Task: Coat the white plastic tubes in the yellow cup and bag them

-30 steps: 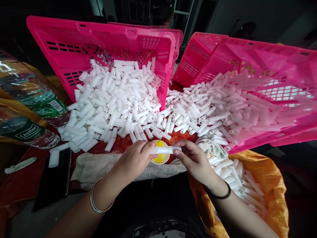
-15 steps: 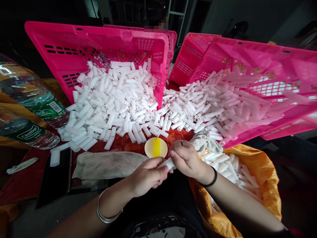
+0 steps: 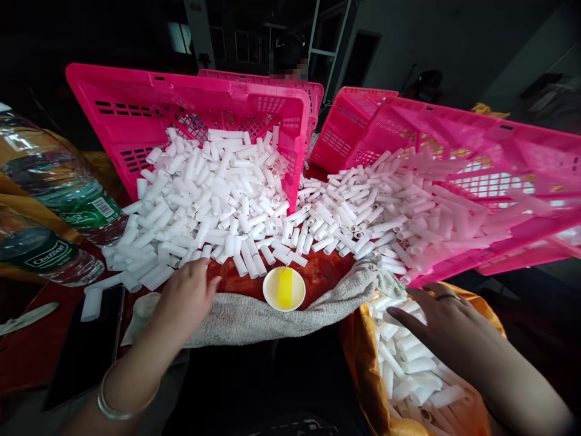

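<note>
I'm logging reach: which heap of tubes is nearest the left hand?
The heap spilling from the left pink crate, with the left hand at its front edge. Others lie by the right crate or in the sack.

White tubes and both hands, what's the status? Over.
Left hand at the pile of white tubes, grip unclear. Right hand open over tubes in orange bag. White bowl between hands, seemingly blocking neither.

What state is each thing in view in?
Orange sack: open, tubes inside.
Right hand: open, above it.
Left hand: thumb spread, by loose tubes.
Left pink crate: tipped, tubes spilling out.
Right pink crate: tipped, tubes spilling out.
White bowl: upright, yellow strip inside.
Gray towel: right end bunched.
Black phone: screen dark, tube overlapping.
Plastic bottles: fill unclear.
</note>
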A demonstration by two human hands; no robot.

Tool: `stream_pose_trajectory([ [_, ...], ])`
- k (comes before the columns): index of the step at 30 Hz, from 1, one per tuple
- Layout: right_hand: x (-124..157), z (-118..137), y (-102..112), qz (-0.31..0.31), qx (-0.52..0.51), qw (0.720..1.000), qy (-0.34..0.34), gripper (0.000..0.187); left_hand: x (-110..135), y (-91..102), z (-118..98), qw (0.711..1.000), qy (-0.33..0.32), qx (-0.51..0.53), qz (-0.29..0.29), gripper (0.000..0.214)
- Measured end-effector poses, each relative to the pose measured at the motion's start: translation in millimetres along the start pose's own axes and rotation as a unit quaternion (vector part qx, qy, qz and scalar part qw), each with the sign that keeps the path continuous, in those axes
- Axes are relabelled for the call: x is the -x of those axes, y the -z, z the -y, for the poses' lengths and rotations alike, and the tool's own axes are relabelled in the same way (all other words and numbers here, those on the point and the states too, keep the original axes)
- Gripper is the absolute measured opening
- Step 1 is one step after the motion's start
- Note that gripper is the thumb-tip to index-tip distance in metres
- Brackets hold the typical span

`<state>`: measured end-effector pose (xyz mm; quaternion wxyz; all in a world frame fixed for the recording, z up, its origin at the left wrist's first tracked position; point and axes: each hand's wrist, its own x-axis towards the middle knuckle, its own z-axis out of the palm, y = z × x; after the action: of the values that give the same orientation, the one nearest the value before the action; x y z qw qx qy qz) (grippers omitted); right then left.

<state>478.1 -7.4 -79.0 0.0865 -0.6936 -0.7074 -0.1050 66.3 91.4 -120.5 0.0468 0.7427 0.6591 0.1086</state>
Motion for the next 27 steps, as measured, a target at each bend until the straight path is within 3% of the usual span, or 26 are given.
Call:
stream_pose_trajectory([
  [3, -52, 11, -30, 0.048, -0.061, 0.994, 0.082, 0.035, -30, -9.9, 33, 0.991, 0.07, -0.098, 0.058, 0.027],
  [7, -132, 59, -73, 0.098, -0.065, 0.987, 0.112, 0.027, -39, -16.1, 35, 0.99, 0.065, -0.104, 0.072, 0.023],
  [10, -160, 76, -87, 0.118, -0.056, 0.985, 0.109, 0.018, -36, -18.2, 36, 0.989, 0.072, -0.097, 0.08, 0.025],
  [14, -141, 73, -78, 0.089, -0.083, 0.988, 0.094, 0.014, -30, -15.3, 44, 0.994, 0.046, -0.059, 0.082, 0.025],
  [16, -116, 72, -70, 0.048, -0.198, 0.977, 0.066, 0.015, -25, -10.9, 43, 0.997, 0.03, -0.027, 0.061, 0.027],
  [19, -81, 79, -67, 0.047, -0.42, 0.903, 0.081, 0.006, -15, -5.9, 30, 0.997, -0.02, 0.069, 0.002, 0.025],
  [22, -64, 94, -78, 0.078, -0.482, 0.862, 0.135, 0.008, -5, -9.1, 10, 0.974, -0.065, 0.218, -0.013, 0.021],
  [24, -63, 103, -89, 0.05, -0.481, 0.863, 0.144, 0.018, 2, -16.1, -1, 0.958, -0.067, 0.277, 0.026, 0.018],
  [27, -67, 110, -103, -0.002, -0.436, 0.885, 0.162, 0.026, 10, -29.8, -9, 0.959, -0.111, 0.245, 0.087, 0.011],
])
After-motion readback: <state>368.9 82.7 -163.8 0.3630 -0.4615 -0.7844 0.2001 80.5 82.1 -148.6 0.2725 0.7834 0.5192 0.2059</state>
